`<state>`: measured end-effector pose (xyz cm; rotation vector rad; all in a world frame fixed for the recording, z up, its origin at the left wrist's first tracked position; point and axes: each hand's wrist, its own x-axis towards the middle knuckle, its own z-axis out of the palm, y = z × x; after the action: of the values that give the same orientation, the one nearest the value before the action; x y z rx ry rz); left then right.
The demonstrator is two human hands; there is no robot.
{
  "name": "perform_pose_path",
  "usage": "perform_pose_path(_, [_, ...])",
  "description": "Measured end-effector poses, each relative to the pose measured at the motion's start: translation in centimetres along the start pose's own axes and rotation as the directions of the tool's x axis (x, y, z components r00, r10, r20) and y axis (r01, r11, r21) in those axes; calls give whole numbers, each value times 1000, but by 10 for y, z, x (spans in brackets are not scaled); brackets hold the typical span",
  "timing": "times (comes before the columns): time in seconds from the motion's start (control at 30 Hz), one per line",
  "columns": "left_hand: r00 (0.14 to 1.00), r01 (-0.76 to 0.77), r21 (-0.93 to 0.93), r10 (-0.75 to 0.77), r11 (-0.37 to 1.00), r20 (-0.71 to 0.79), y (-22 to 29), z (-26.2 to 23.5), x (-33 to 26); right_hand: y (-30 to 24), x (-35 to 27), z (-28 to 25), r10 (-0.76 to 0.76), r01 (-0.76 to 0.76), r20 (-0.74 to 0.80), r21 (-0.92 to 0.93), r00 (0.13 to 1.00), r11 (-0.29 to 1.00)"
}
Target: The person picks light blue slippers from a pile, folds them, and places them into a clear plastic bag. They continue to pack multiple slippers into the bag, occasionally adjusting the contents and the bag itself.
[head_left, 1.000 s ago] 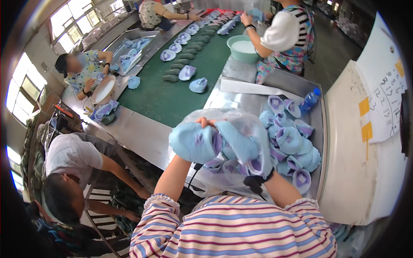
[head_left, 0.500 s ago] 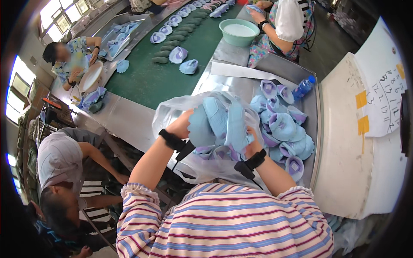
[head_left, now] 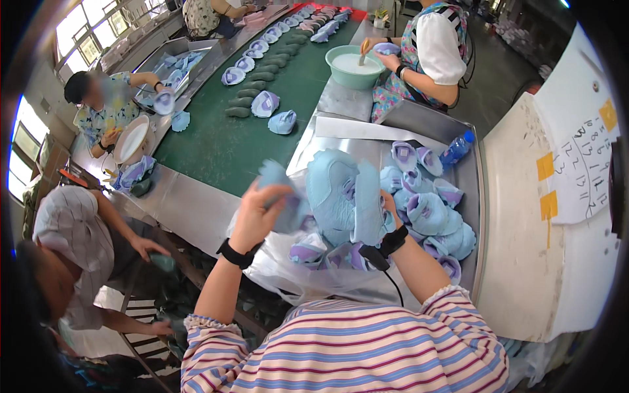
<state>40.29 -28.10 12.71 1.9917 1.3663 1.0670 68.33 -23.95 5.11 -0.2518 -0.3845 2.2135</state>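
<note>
My left hand (head_left: 257, 213) pinches a light-blue shoe upper (head_left: 280, 190), smeared by motion, left of a larger bunch. My right hand (head_left: 390, 208) grips the right side of that bunch of light-blue shoe uppers (head_left: 333, 196), upright in front of me. Its fingers are partly hidden behind them. Beneath both hands lies a clear plastic bag (head_left: 283, 265), with more blue uppers with purple linings (head_left: 306, 252) at its opening. To the right of my right hand, several loose uppers (head_left: 429, 213) are heaped on the metal tabletop.
A blue-capped bottle (head_left: 457, 150) stands behind the heap, inside the metal rim. Ahead runs a green conveyor belt (head_left: 203, 154) with rows of uppers and dark shoe lasts (head_left: 246, 103). One co-worker brushes beside a green basin (head_left: 354, 69); others sit or bend at the left.
My left hand has moved left and down, parting one upper from the bunch. The bag has sunk lower around the uppers. At lower left, a co-worker's hand has come up with a dark-green object.
</note>
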Motion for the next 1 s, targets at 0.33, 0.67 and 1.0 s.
perform_pose_path(0.33, [981, 183, -404, -140, 896, 134, -35, 10, 31, -1, 54, 11, 9, -40, -211, -144, 977, 989])
perform_pose_path(0.67, [964, 230, -594, -97, 771, 247, -71, -53, 58, -25, 102, 75, 4, -17, -75, -170, 997, 985])
perform_pose_path(1.0, [982, 132, 41, -125, 990, -142, -176, -30, 65, 9, 261, 12, 181, -291, -228, -714, 957, 637])
